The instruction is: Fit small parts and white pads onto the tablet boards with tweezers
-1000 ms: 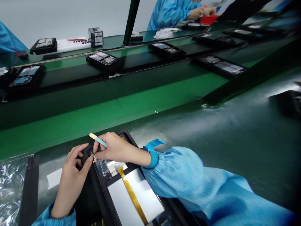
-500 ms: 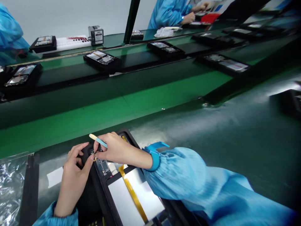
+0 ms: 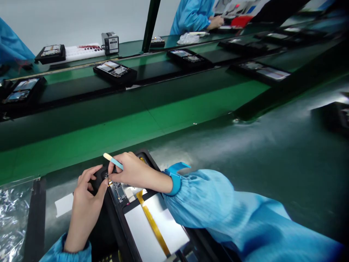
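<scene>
An opened tablet-like device in a black tray (image 3: 114, 225) lies in front of me, with a white panel (image 3: 155, 229) crossed by a yellow flex strip (image 3: 152, 222) and a small circuit board (image 3: 117, 190) near its top. My right hand (image 3: 133, 171) is closed on a thin blue and cream tool (image 3: 112, 160), its lower end hidden behind my fingers at the device's top corner. My left hand (image 3: 85, 203) pinches the same corner, thumb and forefinger pressed beside the tool's working end.
A green conveyor belt (image 3: 163, 112) runs across behind the device, carrying several black trays (image 3: 114, 72) with similar devices. Crinkled clear plastic (image 3: 12, 222) lies at the left. A white label (image 3: 63, 204) sits beside my left hand. Other people in blue coats work at the back (image 3: 193, 16).
The trays on the belt have drifted left. My hands stay almost still at the device's corner, with only slight finger shifts.
</scene>
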`<state>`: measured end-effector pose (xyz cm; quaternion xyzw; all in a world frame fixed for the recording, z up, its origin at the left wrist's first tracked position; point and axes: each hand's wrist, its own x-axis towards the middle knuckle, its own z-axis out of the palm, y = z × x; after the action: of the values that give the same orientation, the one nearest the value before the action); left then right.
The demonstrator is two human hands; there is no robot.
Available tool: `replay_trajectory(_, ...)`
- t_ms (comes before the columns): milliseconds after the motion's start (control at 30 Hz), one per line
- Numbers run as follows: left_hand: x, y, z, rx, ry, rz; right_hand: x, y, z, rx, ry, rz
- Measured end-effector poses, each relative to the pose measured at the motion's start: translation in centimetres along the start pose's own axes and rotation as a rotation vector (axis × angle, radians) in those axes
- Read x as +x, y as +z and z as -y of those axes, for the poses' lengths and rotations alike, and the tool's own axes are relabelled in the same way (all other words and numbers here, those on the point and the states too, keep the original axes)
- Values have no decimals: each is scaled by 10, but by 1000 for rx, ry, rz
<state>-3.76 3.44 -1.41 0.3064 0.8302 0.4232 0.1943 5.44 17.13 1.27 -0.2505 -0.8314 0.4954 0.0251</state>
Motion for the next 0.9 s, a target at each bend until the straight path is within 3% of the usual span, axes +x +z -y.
replay_trajectory(200, -1, 3, -1, 13, 16, -10, 2, 3, -2, -94, -81, -20)
replay_trajectory(367, -3, 1, 3, 13, 34, 30, 4, -7, 1, 72, 24, 126)
replay_trajectory(467, -3, -1, 5, 5, 53, 49, 3, -8, 2, 115, 32, 84)
replay_trajectory(667, -4, 0, 7, -3, 69, 58, -4, 2, 0, -124, -106, -11)
replay_trajectory(800, -5, 1, 9, -7, 81, 66, -7, 2, 5, -359, -144, -3)
replay_trajectory(900, -5, 1, 9, -12, 84, 75, -5, -2, 7, -416, -164, 38)
